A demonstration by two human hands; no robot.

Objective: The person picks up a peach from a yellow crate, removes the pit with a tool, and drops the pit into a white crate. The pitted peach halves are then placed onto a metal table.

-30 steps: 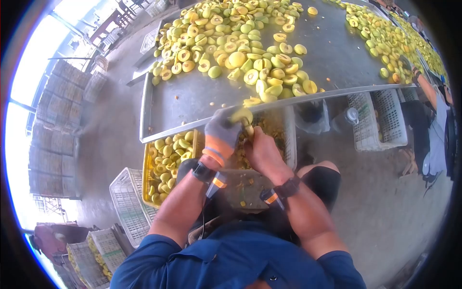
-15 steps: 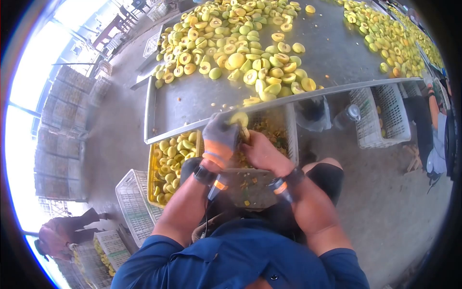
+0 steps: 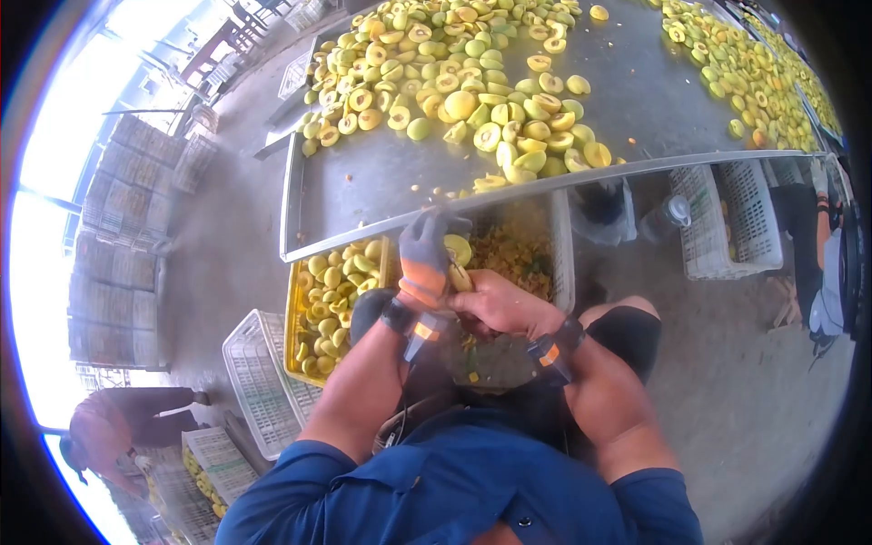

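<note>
My left hand (image 3: 425, 250), in a grey glove with an orange cuff, is closed around a yellow-green peach half (image 3: 458, 247). My bare right hand (image 3: 504, 300) forms a fist just below and to the right, its thumb side against a narrow tan piece (image 3: 460, 277) under the peach half. What the right fingers grip is hidden, so I cannot tell its kind. Both hands are over a crate (image 3: 565, 250) of peach scraps and trimmings between my knees. Left of them stands a yellow crate (image 3: 292, 313) filled with peach halves.
A metal table (image 3: 363, 186) bearing a heap of peach halves (image 3: 436, 68) lies ahead, its raised edge just beyond my hands. White crates (image 3: 259, 381) stand at left, another crate (image 3: 695, 222) at right. One person (image 3: 118, 436) bends at lower left; another (image 3: 822, 263) is at far right.
The view has shifted slightly, so the scene sits a little further right and lower. My right fist has rolled over, its back now facing up more. The left hand still holds the peach half.
</note>
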